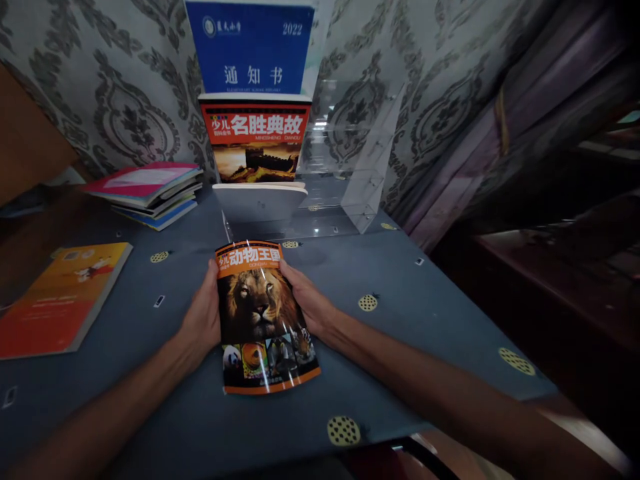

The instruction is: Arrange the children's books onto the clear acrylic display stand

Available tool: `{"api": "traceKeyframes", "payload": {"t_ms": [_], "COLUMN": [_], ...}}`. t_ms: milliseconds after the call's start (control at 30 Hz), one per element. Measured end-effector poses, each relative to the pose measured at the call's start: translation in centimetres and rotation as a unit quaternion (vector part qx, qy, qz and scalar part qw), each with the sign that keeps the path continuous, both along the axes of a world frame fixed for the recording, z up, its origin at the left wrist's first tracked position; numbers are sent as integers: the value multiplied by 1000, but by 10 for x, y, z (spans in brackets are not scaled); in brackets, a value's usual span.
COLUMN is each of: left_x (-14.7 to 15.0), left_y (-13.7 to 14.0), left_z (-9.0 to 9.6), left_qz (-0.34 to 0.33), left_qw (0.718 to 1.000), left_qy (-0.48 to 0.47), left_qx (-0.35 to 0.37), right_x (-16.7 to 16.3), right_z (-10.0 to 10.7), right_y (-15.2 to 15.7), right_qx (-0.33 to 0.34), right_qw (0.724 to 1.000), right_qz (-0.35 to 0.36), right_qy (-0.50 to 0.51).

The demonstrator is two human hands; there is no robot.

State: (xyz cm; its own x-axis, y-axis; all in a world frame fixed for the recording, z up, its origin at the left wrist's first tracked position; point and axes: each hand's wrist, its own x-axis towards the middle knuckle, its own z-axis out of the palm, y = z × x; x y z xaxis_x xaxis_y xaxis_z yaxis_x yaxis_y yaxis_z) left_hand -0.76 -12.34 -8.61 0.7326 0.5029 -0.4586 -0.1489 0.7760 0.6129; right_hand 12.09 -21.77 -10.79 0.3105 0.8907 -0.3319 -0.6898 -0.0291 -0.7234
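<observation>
Two hands, left hand (203, 320) and right hand (307, 300), share one lion book (265, 320). Behind it, one clear stand (350, 160) carries three books. Left of the lion book: one book stack (150, 190) and one orange book (55, 300).

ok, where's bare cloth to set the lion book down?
Open cloth right of the right hand, out to the table's edge. A narrower strip lies between the left hand and the orange book. Crowded at the back: clear stand with upright books, and book stack.
</observation>
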Motion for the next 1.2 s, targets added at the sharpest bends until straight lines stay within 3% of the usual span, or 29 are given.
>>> {"api": "traceKeyframes", "payload": {"t_ms": [333,600,900,1067,1200], "left_x": [-5,-4,-4,-13,-16], "left_y": [4,0,-5,8,17], "left_z": [-10,-11,-3,-5,-9], "left_qz": [-44,-30,-9,50,122], "left_qw": [999,999,1000,993,971], "left_qy": [-18,1,15,70,121], "left_qx": [6,45,22,83,166], "right_x": [-6,-8,-9,-2,1], "right_z": [5,-2,-5,-8,-7], "right_y": [0,1,0,-3,0], "right_qx": [-2,15,43,45,63], "right_qw": [1000,999,997,993,991], "right_qz": [-20,-17,-15,-38,-28], "right_qy": [-7,-47,-69,-105,-114]}}
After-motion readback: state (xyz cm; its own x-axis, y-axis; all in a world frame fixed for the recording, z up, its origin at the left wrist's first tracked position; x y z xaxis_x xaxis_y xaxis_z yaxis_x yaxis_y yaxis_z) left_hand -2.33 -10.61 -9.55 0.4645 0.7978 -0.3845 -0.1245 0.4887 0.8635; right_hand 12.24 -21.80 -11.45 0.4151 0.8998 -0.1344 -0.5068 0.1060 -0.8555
